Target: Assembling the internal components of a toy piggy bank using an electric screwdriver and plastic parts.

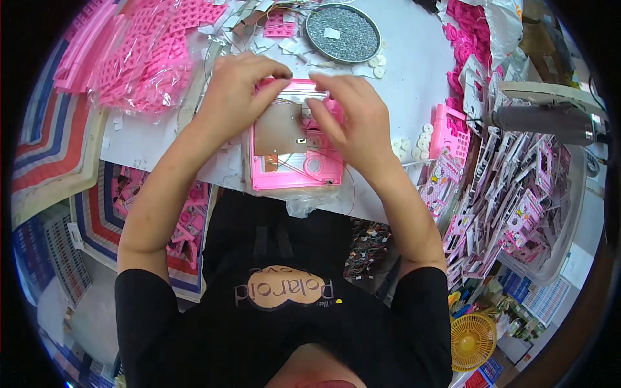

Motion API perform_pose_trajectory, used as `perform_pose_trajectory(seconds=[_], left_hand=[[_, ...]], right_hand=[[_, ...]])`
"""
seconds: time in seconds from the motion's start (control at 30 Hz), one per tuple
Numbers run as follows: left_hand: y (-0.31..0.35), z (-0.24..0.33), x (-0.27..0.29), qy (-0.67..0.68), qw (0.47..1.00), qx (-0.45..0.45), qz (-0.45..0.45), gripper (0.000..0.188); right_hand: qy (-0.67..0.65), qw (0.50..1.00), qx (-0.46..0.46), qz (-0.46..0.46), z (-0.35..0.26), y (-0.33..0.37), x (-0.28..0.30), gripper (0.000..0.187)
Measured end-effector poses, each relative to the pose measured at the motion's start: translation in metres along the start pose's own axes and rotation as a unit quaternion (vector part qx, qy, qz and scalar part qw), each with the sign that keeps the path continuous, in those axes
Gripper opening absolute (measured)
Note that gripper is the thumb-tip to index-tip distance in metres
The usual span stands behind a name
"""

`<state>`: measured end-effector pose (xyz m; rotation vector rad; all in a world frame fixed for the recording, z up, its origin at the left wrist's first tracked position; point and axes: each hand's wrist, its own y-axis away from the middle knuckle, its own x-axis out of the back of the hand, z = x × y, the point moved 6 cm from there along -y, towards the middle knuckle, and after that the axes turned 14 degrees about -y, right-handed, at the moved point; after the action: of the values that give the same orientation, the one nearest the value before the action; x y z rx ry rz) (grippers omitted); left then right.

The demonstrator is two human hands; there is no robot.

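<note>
A pink plastic case (294,180) lies open-side up on the worktable in front of me. Inside it sit a flat grey-brown panel (275,132), thin wires and a round pink ring (314,167) near its right front corner. My left hand (242,87) is at the far left corner, its thumb and index finger closed on the far rim. Across from it, my right hand (356,116) arches over the far right corner, thumb and index finger apart, fingertips close to the rim. Whether a small part lies under the right fingertips is hidden.
A round tin (343,35) of small metal screws stands beyond the case. Bagged pink parts (145,71) lie at the far left. White discs (424,142) and a pink panel (449,132) sit on the right, beside a bin of printed panels (511,200) and a grey cylindrical tool (543,123).
</note>
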<state>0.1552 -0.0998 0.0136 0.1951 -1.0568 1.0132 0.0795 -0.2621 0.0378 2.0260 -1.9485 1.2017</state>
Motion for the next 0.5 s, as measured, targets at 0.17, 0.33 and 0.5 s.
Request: perform_pose_trajectory(seconds=[0.17,0.33,0.5], left_hand=[[0.011,0.017,-0.001,-0.014,1.000,0.002,-0.004,0.016],[0.014,0.016,-0.004,-0.019,0.999,-0.007,0.038,0.010],[0.018,0.023,-0.002,-0.068,0.987,-0.123,0.076,0.009]], right_hand=[[-0.051,0.998,0.009,0.020,0.010,-0.010,-0.012,0.016],[-0.117,0.990,-0.077,0.031,0.017,0.006,-0.014,0.020],[-0.278,0.926,-0.248,-0.070,0.019,0.024,-0.013,0.035]])
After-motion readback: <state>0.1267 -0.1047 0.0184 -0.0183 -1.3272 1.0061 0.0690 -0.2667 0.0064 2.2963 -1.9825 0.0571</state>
